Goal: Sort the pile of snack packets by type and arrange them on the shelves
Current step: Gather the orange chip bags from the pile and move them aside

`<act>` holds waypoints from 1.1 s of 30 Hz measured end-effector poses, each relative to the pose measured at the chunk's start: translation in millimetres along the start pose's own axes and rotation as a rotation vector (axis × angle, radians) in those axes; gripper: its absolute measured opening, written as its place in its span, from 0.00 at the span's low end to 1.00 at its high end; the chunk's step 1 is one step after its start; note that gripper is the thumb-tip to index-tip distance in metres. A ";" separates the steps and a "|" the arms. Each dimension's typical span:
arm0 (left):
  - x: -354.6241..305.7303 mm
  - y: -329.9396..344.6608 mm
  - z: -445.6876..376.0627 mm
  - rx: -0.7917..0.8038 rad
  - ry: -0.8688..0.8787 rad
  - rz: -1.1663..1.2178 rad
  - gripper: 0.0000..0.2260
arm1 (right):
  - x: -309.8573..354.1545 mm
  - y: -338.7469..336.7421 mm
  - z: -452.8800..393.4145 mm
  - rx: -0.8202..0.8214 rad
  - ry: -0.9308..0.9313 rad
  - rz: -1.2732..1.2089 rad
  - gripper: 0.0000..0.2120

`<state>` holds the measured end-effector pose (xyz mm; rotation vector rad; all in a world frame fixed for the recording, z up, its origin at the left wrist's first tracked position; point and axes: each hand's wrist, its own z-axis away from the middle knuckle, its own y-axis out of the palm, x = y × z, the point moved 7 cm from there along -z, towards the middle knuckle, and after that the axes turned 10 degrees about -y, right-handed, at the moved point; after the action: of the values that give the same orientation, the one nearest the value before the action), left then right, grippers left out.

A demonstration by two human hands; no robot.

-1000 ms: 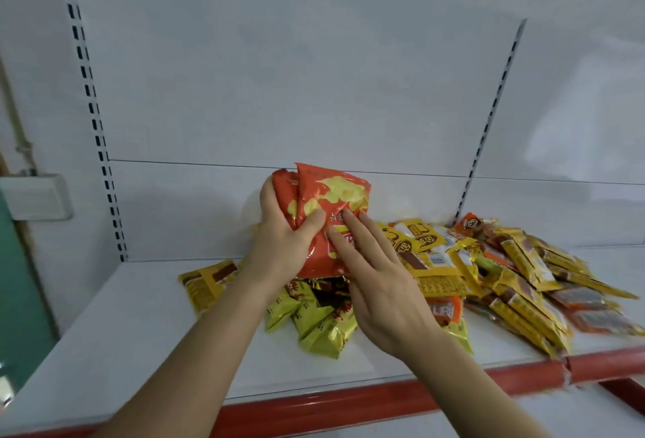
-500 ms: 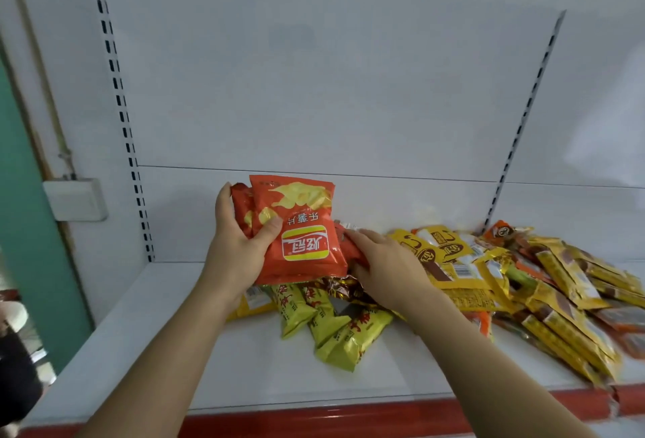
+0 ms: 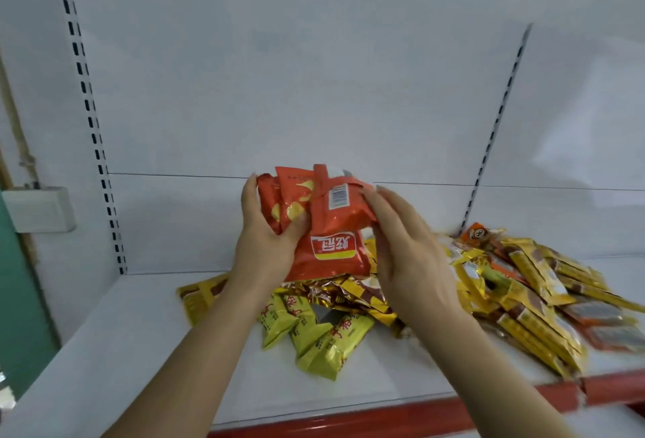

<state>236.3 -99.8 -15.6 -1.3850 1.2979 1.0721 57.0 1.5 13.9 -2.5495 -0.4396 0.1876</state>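
My left hand [image 3: 268,235] grips a stack of red-orange chip packets [image 3: 324,228] above the shelf, thumb across their front. One more red packet lies on top, back side up with its barcode showing. My right hand [image 3: 408,249] holds the right edge of that top packet with its fingers. Under the stack lie yellow-green packets [image 3: 314,336] and gold foil packets [image 3: 352,294]. A heap of long yellow and orange packets [image 3: 537,301] spreads to the right.
The white shelf board [image 3: 139,350] has a red front strip [image 3: 401,416]. One yellow packet [image 3: 199,298] lies apart at the left. Slotted uprights [image 3: 90,116] run up the white back panel. A white wall box [image 3: 38,209] hangs at far left.
My right hand has come up from the pile with another red packet and laid it, back side up, on the stack in my left hand.
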 end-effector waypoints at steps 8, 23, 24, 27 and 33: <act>1.1 99.0 22.0 0.332 -0.036 0.226 0.37 | -46.4 -48.1 64.9 0.032 0.371 -0.354 0.16; -58.0 344.1 184.9 0.790 -0.015 0.321 0.39 | -179.5 -232.5 200.1 -0.126 0.717 -0.387 0.33; -61.9 363.4 198.9 0.802 0.008 0.290 0.42 | -191.1 -247.3 211.5 -0.127 0.725 -0.374 0.34; -68.7 426.1 237.5 0.845 0.062 0.250 0.44 | -228.1 -292.9 248.7 -0.150 0.759 -0.352 0.35; -77.0 547.9 301.1 0.971 0.028 0.224 0.42 | -298.6 -360.0 315.8 -0.173 0.893 -0.449 0.36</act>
<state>-316.2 202.3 -31.3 -0.5266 1.6904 0.4131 -389.9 340.7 -47.2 -2.3071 -0.6456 -1.1356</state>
